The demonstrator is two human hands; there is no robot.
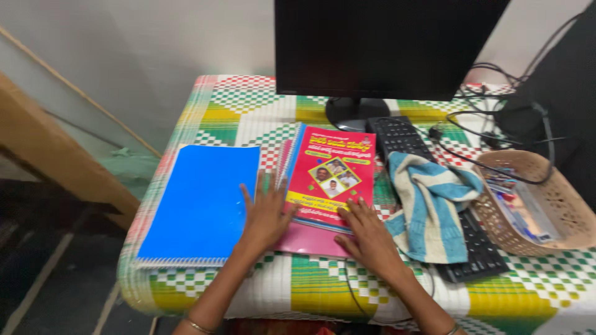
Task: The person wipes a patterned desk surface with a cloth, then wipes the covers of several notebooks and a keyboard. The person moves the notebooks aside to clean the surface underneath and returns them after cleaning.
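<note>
Table (323, 285): covered in a checked cloth of green, yellow, red and white; it bears everything below. Landmark for all positions: the red book (332, 177).

Monitor (385, 46): black, screen dark, behind the red book on a round stand, facing the person's seat.

Blue notebook (202, 201): spiral-bound, closed, flat, just left of the red book, long edge roughly parallel to it. Judged laid out side by side so both covers can be seen.

Keyboard (478, 248): black, right of the red book, running diagonally toward the near edge. A blue-and-white striped towel (431, 208) is draped over its middle, apparently dropped there, hiding most keys.

Basket (562, 205): tan woven plastic, far right of the red book, holds pens and small packets. Black cables (490, 133) loop over its rim from behind.

Red book: closed, face up, tops a short stack. A pink book (310, 239) beneath shows at the near edge, with thin blue and pink page edges on its left side. Stack sits centre-near, within easy reach.

Left hand (267, 214): open flat, fingers spread, palm down across the seam between the blue notebook and the stack's left edge; holds nothing, presses or steadies.

Right hand (366, 232): open, fingers extended and slightly spread, resting on the near right corner of the stack; no grasp. Both hands bracket the stack, which reads as squaring or sliding it.
</note>
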